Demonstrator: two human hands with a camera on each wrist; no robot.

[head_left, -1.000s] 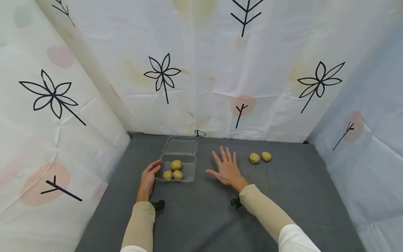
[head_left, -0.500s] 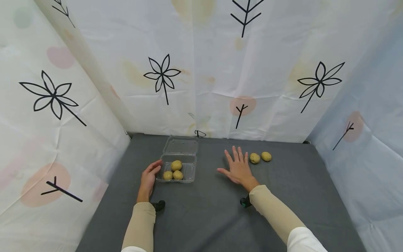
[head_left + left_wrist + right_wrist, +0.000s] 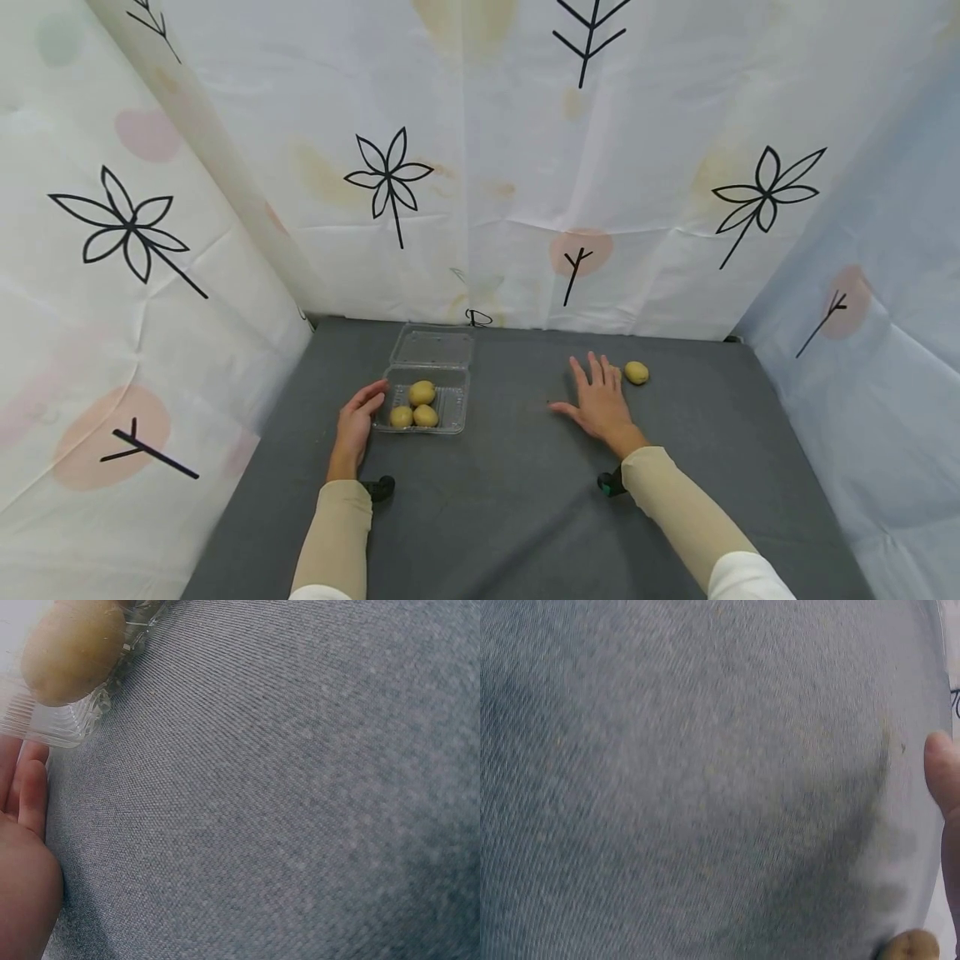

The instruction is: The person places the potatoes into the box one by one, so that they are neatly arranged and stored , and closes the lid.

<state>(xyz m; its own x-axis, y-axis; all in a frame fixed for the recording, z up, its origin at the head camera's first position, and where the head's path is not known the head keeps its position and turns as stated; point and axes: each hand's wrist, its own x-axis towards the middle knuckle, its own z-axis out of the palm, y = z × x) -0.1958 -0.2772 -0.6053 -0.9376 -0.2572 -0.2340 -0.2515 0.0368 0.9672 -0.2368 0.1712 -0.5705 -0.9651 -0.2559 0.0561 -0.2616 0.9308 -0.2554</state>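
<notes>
One potato (image 3: 636, 372), likely firm and best gripped around its middle, lies on the table (image 3: 487, 508) beside the spread, empty right hand (image 3: 602, 408), while the left hand (image 3: 354, 427), relaxed without grasping, touches the clear container (image 3: 452, 404).

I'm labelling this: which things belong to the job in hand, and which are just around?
Seemingly in the job:
clear container by the left hand
potatoes inside it
loose potatoes near the right hand

Just around:
grey table
patterned cloth
</notes>
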